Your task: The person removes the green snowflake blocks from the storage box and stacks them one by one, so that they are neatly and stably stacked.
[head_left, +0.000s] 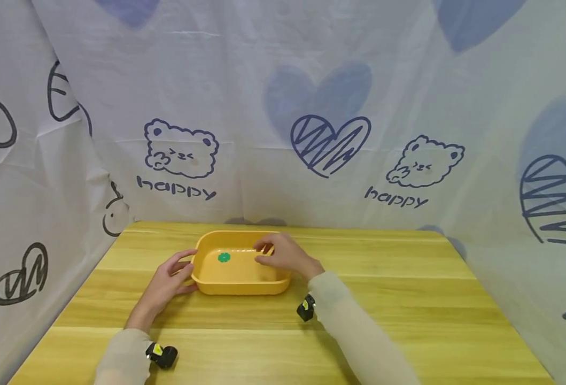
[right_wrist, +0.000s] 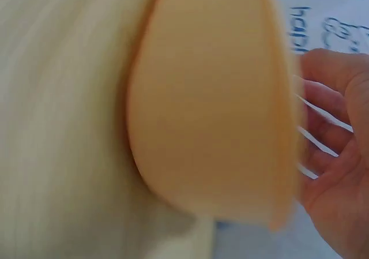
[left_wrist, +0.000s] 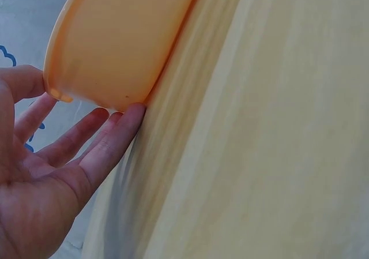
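A yellow plastic tub (head_left: 244, 289) sits on the wooden table, with a small green flower-shaped piece (head_left: 223, 257) on its floor towards the left. At the tub's left end, my left hand (head_left: 169, 280) has its fingers spread, the fingertips (left_wrist: 135, 112) touching the outer wall and rim. Over the tub's right end is my right hand (head_left: 285, 254), its fingers loosely bent and nothing visible between them. In the right wrist view the fingers (right_wrist: 326, 100) are partly hidden behind the tub's blurred rim.
The wooden table (head_left: 388, 315) ends at the back against a white cloth (head_left: 254, 176) printed with hearts and bears. More cloth hangs at the left and right sides. A small black camera (head_left: 162, 355) is worn on each wrist.
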### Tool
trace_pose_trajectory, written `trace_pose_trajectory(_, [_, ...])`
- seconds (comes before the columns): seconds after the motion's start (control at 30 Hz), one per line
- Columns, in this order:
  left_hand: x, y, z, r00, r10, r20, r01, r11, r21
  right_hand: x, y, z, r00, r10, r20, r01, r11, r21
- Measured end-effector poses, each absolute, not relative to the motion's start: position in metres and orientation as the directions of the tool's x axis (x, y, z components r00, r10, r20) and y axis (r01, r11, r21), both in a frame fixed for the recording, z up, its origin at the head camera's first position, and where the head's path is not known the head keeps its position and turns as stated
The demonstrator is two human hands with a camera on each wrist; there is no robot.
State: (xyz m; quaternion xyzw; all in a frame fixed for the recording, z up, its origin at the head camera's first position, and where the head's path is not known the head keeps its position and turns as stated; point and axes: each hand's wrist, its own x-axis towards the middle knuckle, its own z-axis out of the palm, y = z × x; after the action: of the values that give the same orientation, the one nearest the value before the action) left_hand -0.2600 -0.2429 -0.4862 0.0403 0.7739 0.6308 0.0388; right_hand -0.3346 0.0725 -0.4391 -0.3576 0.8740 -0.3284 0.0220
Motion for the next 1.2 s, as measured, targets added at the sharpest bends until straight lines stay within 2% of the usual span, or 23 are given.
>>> trace_pose_trajectory(0.2, [-0.260, -0.243, -0.486, -0.993, 0.121, 0.000, 0.024, 0.196, 0.980, -0.344, 0.032, -0.459, -0.773, -0.624, 0.118, -0.546, 0.558, -0.624])
trace_pose_trajectory(0.43, [-0.259, -0.242, -0.487, -0.993, 0.122, 0.000, 0.023, 0.189, 0.982, -0.351, 0.006, -0.471, -0.766, -0.642, 0.041, -0.531, 0.594, -0.604])
trace_pose_trajectory(0.7, [-0.260, -0.243, -0.486, -0.992, 0.128, 0.002, 0.026, 0.187, 0.982, -0.352, -0.015, -0.470, -0.728, -0.686, 0.007, -0.575, 0.605, -0.551])
trace_pose_trajectory(0.97, [-0.259, -0.242, -0.485, -0.992, 0.129, 0.002, 0.026, 0.186, 0.982, -0.346, -0.023, -0.468, -0.762, -0.647, -0.007, -0.552, 0.657, -0.514])
trace_pose_trajectory(1.2, [-0.259, -0.242, -0.484, -0.992, 0.127, -0.003, 0.021, 0.187, 0.982, -0.348, -0.023, -0.467, -0.749, -0.663, 0.010, -0.589, 0.657, -0.471])
